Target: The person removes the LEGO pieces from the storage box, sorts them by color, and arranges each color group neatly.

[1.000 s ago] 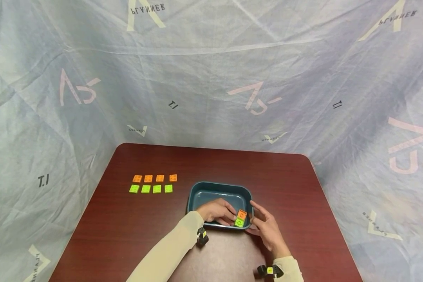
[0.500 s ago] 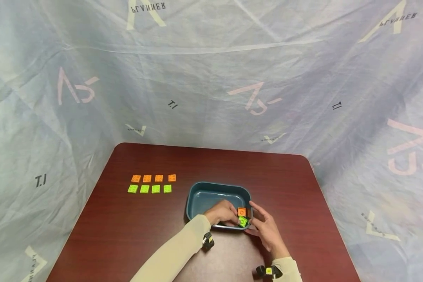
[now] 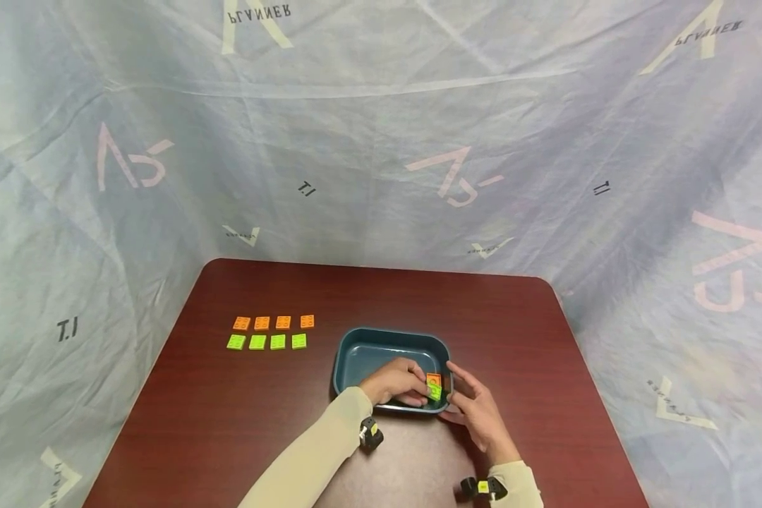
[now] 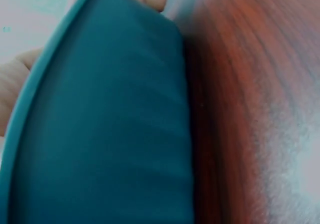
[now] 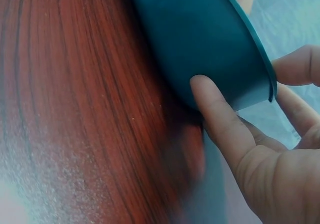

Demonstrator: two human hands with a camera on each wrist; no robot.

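In the head view, my left hand (image 3: 396,381) reaches over the near rim into a dark teal plastic bin (image 3: 371,339). Its fingertips pinch a green toy building brick (image 3: 434,392) in the right end of the bin. An orange building brick (image 3: 433,379) lies just behind it, partly overlapped by the green one. My right hand (image 3: 479,413) holds the bin's right end from outside. In the right wrist view its thumb (image 5: 215,99) presses the outer wall, and a finger sits at the rim. The left wrist view shows mostly bin wall; left fingertips are hidden there.
On the left of the reddish-brown table (image 3: 228,409) lie two rows of flat bricks, several orange bricks (image 3: 283,322) behind several green bricks (image 3: 278,341). Grey printed cloth (image 3: 368,141) hangs round the back and sides.
My left hand has shifted slightly within the bin. The green brick first went right, then back toward the orange brick, and now overlaps it. My right hand keeps its hold.
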